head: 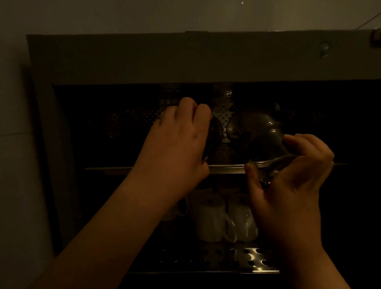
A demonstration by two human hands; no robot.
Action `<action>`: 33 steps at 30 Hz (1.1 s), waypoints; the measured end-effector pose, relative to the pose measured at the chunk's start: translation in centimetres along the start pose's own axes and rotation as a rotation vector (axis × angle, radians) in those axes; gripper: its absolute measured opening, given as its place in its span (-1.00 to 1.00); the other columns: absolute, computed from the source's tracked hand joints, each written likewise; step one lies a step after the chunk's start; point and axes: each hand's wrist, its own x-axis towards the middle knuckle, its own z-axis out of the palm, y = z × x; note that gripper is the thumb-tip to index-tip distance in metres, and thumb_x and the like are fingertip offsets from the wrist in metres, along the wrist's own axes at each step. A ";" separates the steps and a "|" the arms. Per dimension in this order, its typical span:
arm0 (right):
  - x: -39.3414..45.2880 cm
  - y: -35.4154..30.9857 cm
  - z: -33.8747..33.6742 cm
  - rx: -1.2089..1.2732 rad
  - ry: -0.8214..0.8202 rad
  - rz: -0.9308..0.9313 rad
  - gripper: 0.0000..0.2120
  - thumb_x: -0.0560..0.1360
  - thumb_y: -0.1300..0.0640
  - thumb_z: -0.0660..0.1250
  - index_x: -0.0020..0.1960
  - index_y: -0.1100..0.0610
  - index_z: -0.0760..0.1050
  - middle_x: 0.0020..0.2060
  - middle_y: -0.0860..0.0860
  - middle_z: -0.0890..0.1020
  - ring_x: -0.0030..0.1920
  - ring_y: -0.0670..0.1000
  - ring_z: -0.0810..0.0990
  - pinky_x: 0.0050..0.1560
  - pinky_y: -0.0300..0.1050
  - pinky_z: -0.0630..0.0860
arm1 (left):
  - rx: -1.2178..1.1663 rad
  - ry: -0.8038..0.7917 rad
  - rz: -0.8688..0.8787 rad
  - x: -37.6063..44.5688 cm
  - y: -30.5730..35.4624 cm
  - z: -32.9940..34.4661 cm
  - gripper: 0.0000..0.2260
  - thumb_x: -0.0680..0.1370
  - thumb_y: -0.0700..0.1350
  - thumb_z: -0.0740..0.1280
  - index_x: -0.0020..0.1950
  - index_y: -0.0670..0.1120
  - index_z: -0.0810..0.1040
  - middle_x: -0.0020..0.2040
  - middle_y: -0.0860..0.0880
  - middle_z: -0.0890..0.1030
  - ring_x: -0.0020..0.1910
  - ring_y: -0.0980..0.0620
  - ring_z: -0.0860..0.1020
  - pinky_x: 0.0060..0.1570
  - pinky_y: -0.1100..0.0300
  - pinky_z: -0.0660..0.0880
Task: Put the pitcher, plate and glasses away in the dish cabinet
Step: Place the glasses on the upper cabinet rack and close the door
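Dim cabinet: left hand (176,145) grips 1 glass (215,134), right hand (293,172) pinches a tilted second glass (256,130) just beside it over the upper perforated shelf (225,112); risk: rims knock, or the tilted one slips.

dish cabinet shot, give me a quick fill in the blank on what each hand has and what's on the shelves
1. The left hand and the right hand each hold a ____.
2. Both glasses are held at the ____ shelf.
3. The white mugs stand on the ____ shelf.
4. The lower shelf is metal, pierced with ____.

Missing words: glass; upper; lower; holes
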 end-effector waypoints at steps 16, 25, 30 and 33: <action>0.9 0.0 0.0 -0.041 -0.024 -0.005 -0.38 0.31 0.24 0.51 0.29 0.20 0.32 0.27 0.19 0.36 0.25 0.13 0.31 0.19 -0.05 0.30 | -0.022 0.035 -0.028 -1.1 0.4 0.1 -0.35 0.37 0.05 0.47 0.37 -0.15 0.32 0.36 -0.18 0.26 0.24 -0.15 0.36 0.10 0.04 0.45; 1.1 0.0 0.7 -0.098 -0.077 -0.072 -0.16 0.31 0.34 0.48 0.48 0.10 0.17 0.36 0.17 0.20 0.36 0.15 0.25 0.26 0.13 0.39 | -0.091 0.128 -0.053 -1.3 1.0 0.3 -0.36 0.26 -0.02 0.54 0.23 -0.19 0.39 0.18 -0.17 0.46 0.09 -0.15 0.44 -0.11 0.05 0.54; 1.7 0.4 0.9 -0.110 -0.088 -0.132 -0.13 0.28 0.42 0.48 0.49 0.19 0.15 0.32 0.20 0.31 0.31 0.14 0.27 0.27 -0.01 0.33 | -0.152 0.158 -0.091 -1.3 1.0 0.5 -0.39 0.22 -0.03 0.57 0.18 -0.16 0.43 0.22 -0.16 0.43 0.12 -0.13 0.48 -0.09 0.16 0.46; 1.9 0.5 0.8 -0.038 -0.077 -0.097 -0.22 0.29 0.34 0.50 0.41 0.19 0.22 0.32 0.15 0.35 0.32 0.09 0.29 0.31 -0.04 0.30 | -0.175 0.157 -0.093 -1.4 0.9 0.4 -0.38 0.23 -0.03 0.58 0.21 -0.14 0.45 0.23 -0.17 0.41 0.11 -0.12 0.51 -0.11 0.23 0.42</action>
